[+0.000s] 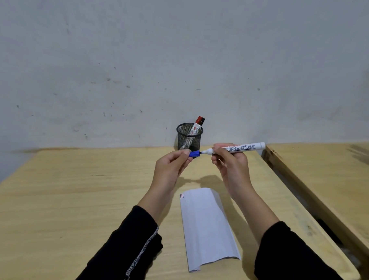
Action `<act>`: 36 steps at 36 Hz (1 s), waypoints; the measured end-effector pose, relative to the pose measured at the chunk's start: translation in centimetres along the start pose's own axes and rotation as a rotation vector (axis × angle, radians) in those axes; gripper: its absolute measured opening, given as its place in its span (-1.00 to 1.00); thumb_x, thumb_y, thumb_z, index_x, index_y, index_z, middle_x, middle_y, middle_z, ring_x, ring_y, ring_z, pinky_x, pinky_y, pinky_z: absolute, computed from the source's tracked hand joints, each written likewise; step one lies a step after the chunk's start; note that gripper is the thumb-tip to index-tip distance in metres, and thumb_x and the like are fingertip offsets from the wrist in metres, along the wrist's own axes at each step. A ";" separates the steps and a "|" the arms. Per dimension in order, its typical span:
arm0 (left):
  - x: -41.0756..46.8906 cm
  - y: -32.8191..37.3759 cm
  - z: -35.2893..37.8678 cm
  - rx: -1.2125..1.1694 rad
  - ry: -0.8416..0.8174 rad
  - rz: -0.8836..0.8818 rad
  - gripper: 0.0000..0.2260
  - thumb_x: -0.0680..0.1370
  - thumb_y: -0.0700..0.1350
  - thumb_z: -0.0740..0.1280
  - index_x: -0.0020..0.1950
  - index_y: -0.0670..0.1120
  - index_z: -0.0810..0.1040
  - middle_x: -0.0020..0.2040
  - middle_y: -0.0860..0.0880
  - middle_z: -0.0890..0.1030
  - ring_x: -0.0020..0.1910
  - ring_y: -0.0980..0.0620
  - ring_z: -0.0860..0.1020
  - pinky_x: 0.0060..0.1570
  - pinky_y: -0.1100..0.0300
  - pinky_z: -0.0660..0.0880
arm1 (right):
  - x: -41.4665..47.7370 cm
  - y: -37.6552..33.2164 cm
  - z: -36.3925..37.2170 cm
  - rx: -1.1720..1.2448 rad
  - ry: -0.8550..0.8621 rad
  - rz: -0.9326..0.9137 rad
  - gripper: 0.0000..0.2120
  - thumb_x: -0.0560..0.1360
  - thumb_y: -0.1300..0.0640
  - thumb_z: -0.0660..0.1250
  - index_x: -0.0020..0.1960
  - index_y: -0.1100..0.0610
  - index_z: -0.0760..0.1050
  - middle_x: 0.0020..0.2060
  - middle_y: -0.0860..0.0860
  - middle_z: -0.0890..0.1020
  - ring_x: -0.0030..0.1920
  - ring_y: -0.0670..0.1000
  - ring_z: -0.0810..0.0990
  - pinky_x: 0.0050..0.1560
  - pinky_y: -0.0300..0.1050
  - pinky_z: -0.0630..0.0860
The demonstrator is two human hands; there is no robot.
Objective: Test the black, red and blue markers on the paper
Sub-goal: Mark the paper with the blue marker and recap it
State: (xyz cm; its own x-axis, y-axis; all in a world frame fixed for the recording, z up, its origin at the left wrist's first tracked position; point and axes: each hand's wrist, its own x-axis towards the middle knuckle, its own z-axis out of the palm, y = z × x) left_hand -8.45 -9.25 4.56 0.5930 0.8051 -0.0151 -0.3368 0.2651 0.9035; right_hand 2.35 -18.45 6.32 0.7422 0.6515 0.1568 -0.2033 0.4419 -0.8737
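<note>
My right hand (229, 163) grips a white board marker (244, 147), the blue one, held level above the table. My left hand (172, 166) pinches its blue cap (194, 154) right at the marker's tip; I cannot tell whether the cap is seated. A folded white paper (207, 227) lies on the table below my hands, with three short marks (182, 196) at its top left corner. The red marker (195, 126) and a black-capped marker (202, 120) stand in a black mesh cup (189, 138) by the wall.
The wooden table (71, 198) runs up to a grey wall. A second wooden table (325, 177) stands to the right across a narrow gap. Both my arms wear black sleeves.
</note>
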 end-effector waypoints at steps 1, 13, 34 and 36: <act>-0.1 0.0 0.1 -0.002 -0.008 -0.005 -0.93 0.51 -0.21 0.36 -0.06 -0.14 0.63 -0.22 0.01 0.67 -0.24 0.23 0.63 -0.12 0.45 0.54 | -0.1 0.0 0.0 -0.003 -0.004 0.002 -0.88 0.47 0.40 0.26 -0.18 0.24 0.50 -0.47 -0.02 0.57 -0.46 -0.10 0.51 -0.37 -0.33 0.48; -1.1 0.4 0.9 -0.014 -0.087 0.043 -0.95 0.48 -0.23 0.39 -0.13 -0.13 0.66 -0.23 -0.01 0.68 -0.19 0.15 0.63 -0.08 0.41 0.54 | -0.5 -0.2 -0.2 0.064 -0.033 0.025 -0.89 0.49 0.38 0.25 -0.18 0.25 0.50 -0.44 0.03 0.54 -0.47 -0.08 0.48 -0.39 -0.32 0.47; 0.3 1.3 0.8 0.112 -0.008 0.148 -0.94 0.49 -0.24 0.38 -0.07 -0.19 0.63 -0.22 -0.08 0.66 -0.28 0.14 0.64 -0.15 0.40 0.55 | -0.5 0.2 0.5 -0.015 -0.111 0.047 -0.94 0.50 0.28 0.31 -0.05 0.23 0.55 -0.38 -0.06 0.65 -0.34 -0.13 0.62 -0.25 -0.33 0.56; 0.6 1.6 0.7 0.083 0.017 0.140 -0.94 0.49 -0.24 0.39 -0.07 -0.18 0.64 -0.22 -0.08 0.66 -0.28 0.12 0.63 -0.15 0.39 0.55 | -0.2 -0.1 0.3 -0.018 -0.089 0.039 -0.93 0.49 0.27 0.32 -0.04 0.22 0.56 -0.35 -0.08 0.67 -0.32 -0.13 0.62 -0.24 -0.33 0.56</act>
State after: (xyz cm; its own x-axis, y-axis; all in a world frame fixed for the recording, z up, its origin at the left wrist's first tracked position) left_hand -8.11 -8.69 6.31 0.5322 0.8399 0.1067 -0.3533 0.1057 0.9295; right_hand 2.03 -18.41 6.55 0.6739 0.7208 0.1620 -0.2188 0.4041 -0.8882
